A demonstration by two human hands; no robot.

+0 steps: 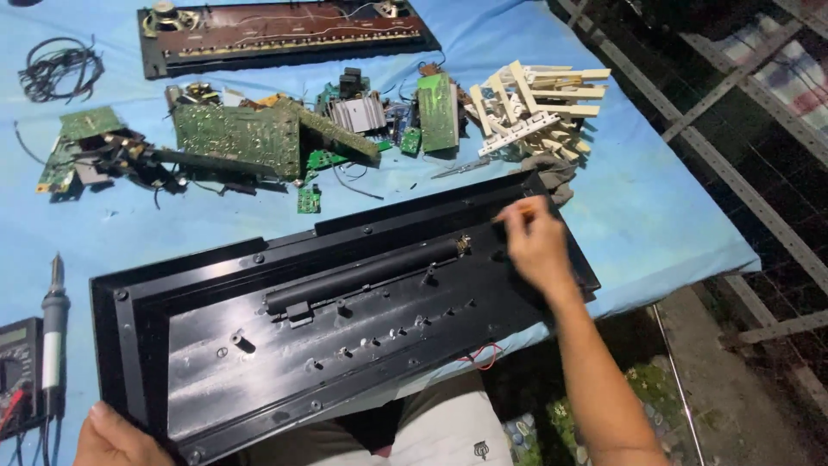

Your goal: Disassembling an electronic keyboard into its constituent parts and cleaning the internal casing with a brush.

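Two hands on black casing [345, 319], left hand [116, 440] cropped, fingers unclear, right hand [536, 246] fingers pinching something tiny, blurred

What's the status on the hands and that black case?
Left hand grips the black keyboard case at its near corner. Right hand rests on the far end, fingers pinched. Circuit boards and white keys lie beyond.

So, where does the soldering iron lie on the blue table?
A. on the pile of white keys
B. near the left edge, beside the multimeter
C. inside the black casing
B: the soldering iron lies at the left edge next to the multimeter, outside the black casing.
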